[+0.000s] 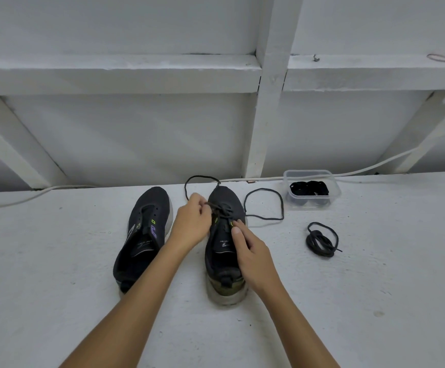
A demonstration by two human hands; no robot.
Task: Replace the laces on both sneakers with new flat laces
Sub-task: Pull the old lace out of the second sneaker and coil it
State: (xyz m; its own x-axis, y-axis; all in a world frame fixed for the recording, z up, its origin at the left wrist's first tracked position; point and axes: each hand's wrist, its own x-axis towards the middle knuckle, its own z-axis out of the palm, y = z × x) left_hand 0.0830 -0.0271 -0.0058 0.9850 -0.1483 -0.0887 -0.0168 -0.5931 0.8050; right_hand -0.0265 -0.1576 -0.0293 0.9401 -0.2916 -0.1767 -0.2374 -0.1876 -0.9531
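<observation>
Presently: left hand [190, 221] pinches thin dark round lace [265, 205] at black mesh right sneaker's [225, 235] twelve-o'clock eyelets, unthreading; right hand [251, 257], fingers relaxed, steadies tongue.

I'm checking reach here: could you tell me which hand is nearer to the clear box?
Right. The right hand rests on the near sneaker, with the clear box beyond it to the right. The left hand is on that sneaker's far side, pinching its lace.

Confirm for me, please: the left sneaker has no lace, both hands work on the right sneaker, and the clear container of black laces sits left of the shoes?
Not quite. In the head view the clear container sits to the right of the shoes, beyond the right sneaker. The rest holds.
</observation>
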